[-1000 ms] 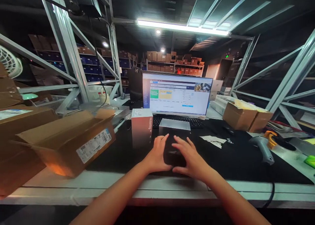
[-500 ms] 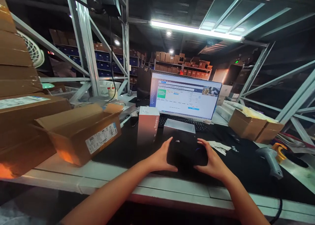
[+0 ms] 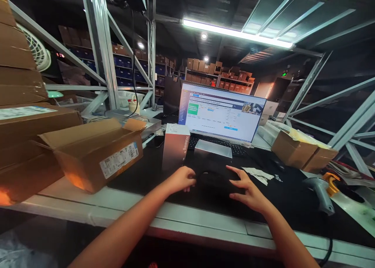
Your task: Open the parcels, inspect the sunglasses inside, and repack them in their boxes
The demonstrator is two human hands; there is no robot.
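Observation:
A flat black object (image 3: 216, 181) lies on the black desk mat (image 3: 281, 197) in front of me. My left hand (image 3: 181, 179) rests at its left edge with the fingers curled onto it. On the other side my right hand (image 3: 249, 192) touches its right edge with the fingers stretched out. Behind it stand a dark box with a pale top (image 3: 213, 154) and an upright pinkish carton (image 3: 175, 147). The object's detail is lost in the dark.
A lit monitor (image 3: 221, 113) and keyboard (image 3: 231, 149) stand behind. Open cardboard boxes (image 3: 96, 152) crowd the left, more boxes (image 3: 303, 149) sit at the right. A barcode scanner (image 3: 320, 190) lies at the right. Crumpled paper (image 3: 258, 173) is beside my right hand. Metal racking surrounds the bench.
The black object, held up between both hands half a second ago, now lies lower on the mat. My right fingers have opened out and my left hand has slid to its left edge.

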